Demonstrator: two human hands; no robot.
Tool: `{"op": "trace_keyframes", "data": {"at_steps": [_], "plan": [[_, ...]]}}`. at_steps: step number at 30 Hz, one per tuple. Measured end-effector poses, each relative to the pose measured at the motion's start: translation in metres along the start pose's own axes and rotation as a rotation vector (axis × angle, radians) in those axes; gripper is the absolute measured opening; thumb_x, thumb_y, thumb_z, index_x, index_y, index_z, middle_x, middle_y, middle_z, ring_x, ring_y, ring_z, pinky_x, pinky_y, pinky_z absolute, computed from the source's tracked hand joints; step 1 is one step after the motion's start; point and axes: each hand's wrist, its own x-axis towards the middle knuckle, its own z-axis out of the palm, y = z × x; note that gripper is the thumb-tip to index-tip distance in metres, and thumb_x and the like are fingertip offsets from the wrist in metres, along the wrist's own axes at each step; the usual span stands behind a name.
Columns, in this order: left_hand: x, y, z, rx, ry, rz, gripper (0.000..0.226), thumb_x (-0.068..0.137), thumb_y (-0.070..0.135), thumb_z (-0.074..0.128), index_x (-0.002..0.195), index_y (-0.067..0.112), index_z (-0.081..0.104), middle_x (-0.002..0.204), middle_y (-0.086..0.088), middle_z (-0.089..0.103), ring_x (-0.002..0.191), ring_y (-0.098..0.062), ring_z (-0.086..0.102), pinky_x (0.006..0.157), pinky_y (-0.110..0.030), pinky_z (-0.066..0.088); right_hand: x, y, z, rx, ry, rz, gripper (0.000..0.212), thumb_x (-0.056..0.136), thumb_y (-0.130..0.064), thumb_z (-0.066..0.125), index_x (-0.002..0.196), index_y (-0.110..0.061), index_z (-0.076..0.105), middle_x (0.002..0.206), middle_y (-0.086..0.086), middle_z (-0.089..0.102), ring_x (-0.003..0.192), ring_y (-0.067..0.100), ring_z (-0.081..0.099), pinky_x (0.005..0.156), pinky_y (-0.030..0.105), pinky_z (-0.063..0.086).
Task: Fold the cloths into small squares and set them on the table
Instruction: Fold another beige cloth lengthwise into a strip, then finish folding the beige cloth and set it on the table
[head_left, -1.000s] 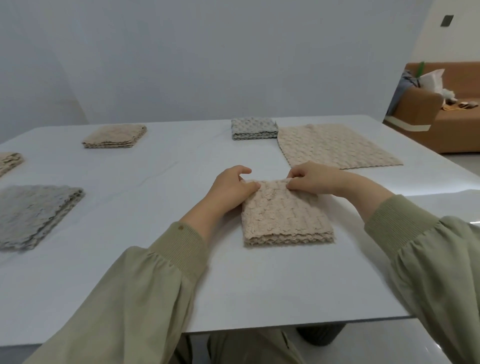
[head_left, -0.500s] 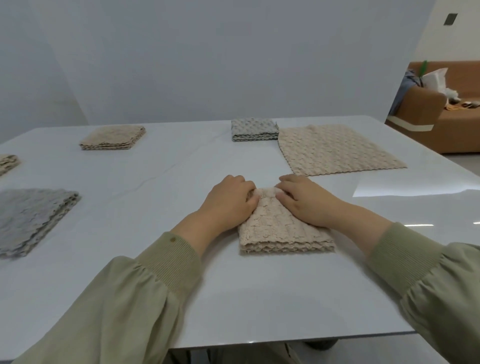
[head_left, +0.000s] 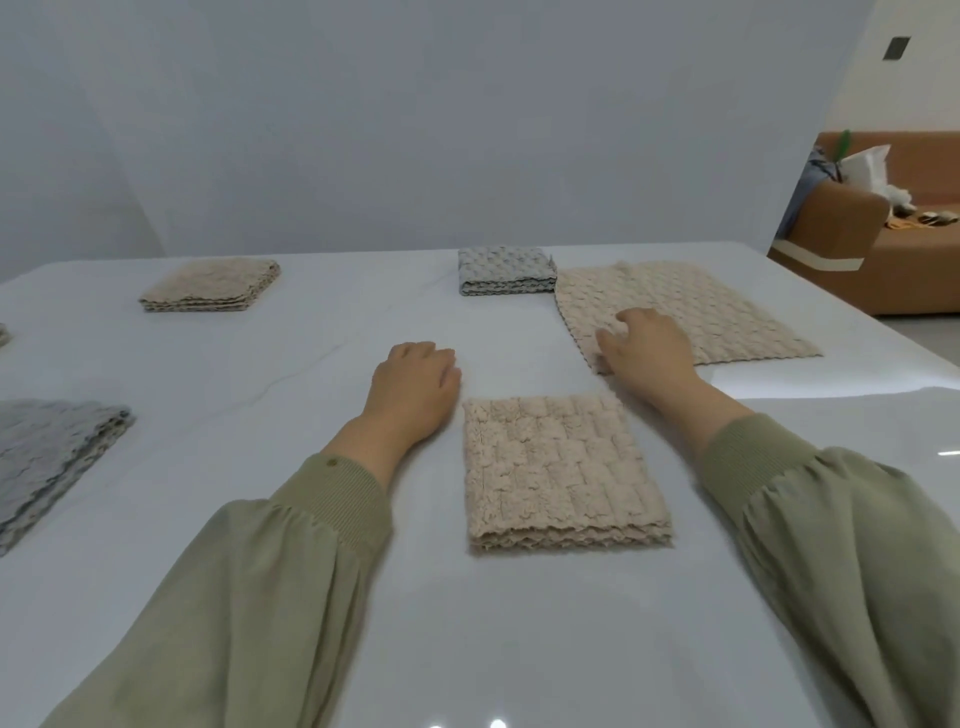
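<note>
The folded beige cloth (head_left: 563, 470) lies just below the middle of the frame. It is a thick small square with its layered edges toward me, flat on the table (head_left: 270, 431), and neither hand touches it. My left hand (head_left: 415, 387) rests just beside its upper left corner, palm down on the bare tabletop, fingers loosely bent and holding nothing. My right hand (head_left: 649, 348) is above and right of the square, on the near left corner of the spread beige cloth (head_left: 727, 312). Its fingers lie relaxed on the fabric, and I see no pinch.

That cloth lies open in one layer, right of centre. Just beside its far left corner sits a small grey folded cloth (head_left: 504, 270). A beige folded stack (head_left: 213, 285) sits in the upper left, and a larger grey folded cloth (head_left: 47, 457) is cut off by the left edge. My sleeves (head_left: 291, 561) are olive green with ribbed cuffs.

The tabletop is white and glossy with faint grey veining, and glare shows at the right. Behind it stands a plain pale grey-blue wall. In the upper right is a tan sofa (head_left: 909, 270) with a white bag (head_left: 867, 166) on it.
</note>
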Motion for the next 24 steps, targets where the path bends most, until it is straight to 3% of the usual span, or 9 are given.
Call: {"op": "trace_keyframes", "data": {"at_steps": [4,9,11,13,14,16,19,21,24], "plan": [[0.010,-0.003,0.003,0.125,-0.178,0.020,0.053,0.100,0.042,0.021,0.150,0.025,0.015,0.159,-0.002,0.006,0.146,-0.023,0.001,0.117,-0.046,0.006,0.008,0.003,0.006,-0.187,-0.041,0.053,0.044,0.091,-0.041,0.043,0.117,-0.008,0.057,0.121,0.013,0.055,0.114,0.034,0.047,0.099,0.048,0.034],[0.012,-0.005,0.002,0.101,-0.168,0.019,0.055,0.099,0.044,0.024,0.150,0.027,0.015,0.159,0.000,0.006,0.146,-0.020,0.001,0.117,-0.044,0.004,0.014,-0.009,-0.005,-0.149,0.008,0.022,0.016,0.079,-0.007,0.048,0.083,-0.009,0.064,0.082,0.007,0.062,0.081,0.028,0.055,0.084,0.037,0.036],[0.012,-0.005,0.002,0.082,-0.151,0.012,0.055,0.099,0.045,0.027,0.150,0.027,0.018,0.159,0.001,0.008,0.146,-0.020,0.003,0.116,-0.044,0.005,0.012,-0.014,-0.010,0.065,0.028,-0.012,0.014,0.078,-0.004,0.047,0.080,-0.009,0.061,0.078,0.006,0.062,0.077,0.026,0.056,0.078,0.034,0.041],[0.013,-0.005,0.002,0.062,-0.135,0.007,0.055,0.098,0.045,0.029,0.149,0.027,0.021,0.159,0.002,0.011,0.146,-0.019,0.005,0.116,-0.044,0.006,0.008,-0.019,-0.016,0.313,0.181,-0.094,0.012,0.082,-0.008,0.046,0.081,-0.008,0.059,0.076,0.006,0.060,0.074,0.025,0.054,0.064,0.030,0.040],[0.013,-0.006,0.002,0.055,-0.128,0.005,0.054,0.098,0.045,0.030,0.149,0.027,0.022,0.159,0.002,0.012,0.146,-0.019,0.006,0.116,-0.044,0.006,0.009,-0.020,-0.017,0.333,0.270,-0.133,0.012,0.083,-0.011,0.047,0.083,-0.009,0.058,0.079,0.006,0.061,0.078,0.025,0.054,0.066,0.031,0.040],[0.013,-0.006,0.002,0.043,-0.123,0.002,0.054,0.098,0.046,0.032,0.148,0.027,0.024,0.158,0.002,0.013,0.146,-0.019,0.007,0.117,-0.043,0.007,0.015,-0.014,-0.014,0.148,0.267,-0.091,0.028,0.087,-0.030,0.048,0.105,-0.012,0.058,0.107,0.008,0.060,0.105,0.028,0.051,0.090,0.041,0.037],[0.013,-0.006,0.002,0.026,-0.122,-0.001,0.054,0.098,0.046,0.032,0.148,0.027,0.024,0.158,0.002,0.013,0.146,-0.018,0.006,0.117,-0.043,0.007,0.024,0.005,-0.003,-0.172,-0.097,0.170,0.078,0.081,-0.070,0.042,0.137,-0.017,0.039,0.141,0.008,0.042,0.131,0.030,0.035,0.107,0.059,0.018],[0.012,-0.006,0.001,0.016,-0.119,-0.002,0.054,0.098,0.045,0.033,0.148,0.027,0.025,0.158,0.002,0.013,0.146,-0.018,0.006,0.117,-0.042,0.006,0.027,0.010,0.001,-0.205,-0.180,0.208,0.079,0.081,-0.073,0.040,0.135,-0.017,0.042,0.139,0.008,0.045,0.129,0.031,0.037,0.106,0.060,0.022],[0.011,-0.005,0.000,0.005,-0.115,-0.004,0.054,0.098,0.045,0.033,0.148,0.026,0.026,0.158,0.002,0.014,0.146,-0.018,0.007,0.117,-0.042,0.007,0.027,0.006,0.000,-0.182,-0.120,0.149,0.057,0.088,-0.061,0.040,0.123,-0.017,0.053,0.125,0.006,0.052,0.121,0.030,0.043,0.100,0.055,0.030]]}}
